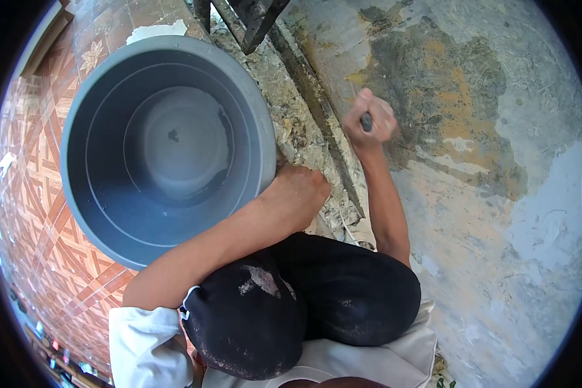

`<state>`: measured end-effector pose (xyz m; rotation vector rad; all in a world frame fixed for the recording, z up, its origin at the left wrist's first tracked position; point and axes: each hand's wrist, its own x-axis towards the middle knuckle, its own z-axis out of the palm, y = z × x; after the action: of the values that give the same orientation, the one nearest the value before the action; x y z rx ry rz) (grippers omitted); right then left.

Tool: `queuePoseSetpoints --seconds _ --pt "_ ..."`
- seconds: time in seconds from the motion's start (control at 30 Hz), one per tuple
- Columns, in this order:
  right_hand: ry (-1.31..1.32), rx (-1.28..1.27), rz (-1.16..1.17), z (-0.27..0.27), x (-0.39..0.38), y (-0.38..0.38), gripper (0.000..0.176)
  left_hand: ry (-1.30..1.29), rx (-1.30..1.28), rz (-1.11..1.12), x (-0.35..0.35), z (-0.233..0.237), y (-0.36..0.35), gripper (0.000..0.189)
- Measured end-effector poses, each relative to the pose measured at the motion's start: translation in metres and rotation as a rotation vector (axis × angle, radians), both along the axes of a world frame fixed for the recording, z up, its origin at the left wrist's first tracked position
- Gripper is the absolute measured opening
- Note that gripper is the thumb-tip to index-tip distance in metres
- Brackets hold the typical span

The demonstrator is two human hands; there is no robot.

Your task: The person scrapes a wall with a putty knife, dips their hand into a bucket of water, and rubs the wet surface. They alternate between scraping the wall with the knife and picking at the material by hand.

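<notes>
My right hand [370, 119], slightly blurred, is a fist around a tool with a dark handle [366, 121]. Only the handle's rounded end shows, so its kind is hidden. That fist is at the stained, patchy wall [446, 97], by the edge of a dark, peeled area. My left hand [299, 193] is curled closed beside the rim of a big grey plastic tub [265, 123]; whatever its fingers hold, if anything, is out of sight. A little water [181, 142] covers the tub's bottom, with a small dark fleck in it.
Between tub and wall runs a rough, crumbly ledge [297, 110]. Dark metal legs [255, 26] stand on it at the top. Reddish patterned floor tiles [45, 168] lie on the left. My bent knees in black trousers [355, 291] are close below my hands.
</notes>
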<state>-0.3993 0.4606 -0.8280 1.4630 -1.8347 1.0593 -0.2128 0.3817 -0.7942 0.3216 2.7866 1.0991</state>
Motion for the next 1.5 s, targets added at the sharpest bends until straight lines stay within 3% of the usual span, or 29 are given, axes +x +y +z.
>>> queuePoseSetpoints --seconds 0.1,0.2,0.3,0.6,0.87,0.97,1.07,1.1,1.17,1.33,1.4,1.5 --pt "-0.032 0.038 -0.011 0.012 0.017 0.002 0.014 0.011 0.022 0.056 0.001 0.002 0.000 0.007" --pt "0.018 0.009 0.043 0.005 0.002 0.003 0.013 -0.135 0.026 -0.021 -0.004 0.010 -0.003 0.010" --pt "0.015 0.065 0.125 0.003 0.005 0.001 0.016 -0.062 0.000 0.012 -0.001 0.005 -0.002 0.013" --pt "-0.034 -0.008 0.197 0.007 0.003 -0.010 0.028 -0.301 -0.067 -0.055 -0.012 0.012 -0.002 0.026" --pt "-0.004 -0.017 0.210 0.005 -0.001 -0.005 0.035 -0.257 -0.098 -0.061 -0.012 0.012 -0.004 0.028" --pt "-0.064 0.008 0.198 -0.021 -0.017 -0.013 0.035 -0.231 -0.075 -0.049 -0.008 0.007 -0.001 0.028" --pt "0.036 -0.060 0.160 0.016 0.011 -0.010 0.035 -0.152 -0.068 -0.041 -0.006 0.003 -0.004 0.028" --pt "0.022 -0.138 0.180 0.011 0.009 -0.012 0.034 -0.126 -0.059 -0.046 -0.004 0.003 -0.003 0.028" --pt "-0.036 -0.057 0.190 -0.016 -0.012 -0.015 0.034 -0.187 -0.077 -0.055 -0.005 0.005 -0.002 0.027" --pt "0.013 -0.070 0.188 0.014 0.013 -0.009 0.033 -0.221 -0.092 -0.058 -0.011 0.006 -0.005 0.027" --pt "0.019 -0.036 0.152 -0.007 0.000 -0.005 0.033 -0.307 -0.087 -0.082 -0.013 0.012 -0.002 0.028" --pt "-0.066 -0.037 0.198 -0.019 -0.003 -0.011 0.036 -0.190 -0.104 -0.047 -0.007 0.001 -0.001 0.028"
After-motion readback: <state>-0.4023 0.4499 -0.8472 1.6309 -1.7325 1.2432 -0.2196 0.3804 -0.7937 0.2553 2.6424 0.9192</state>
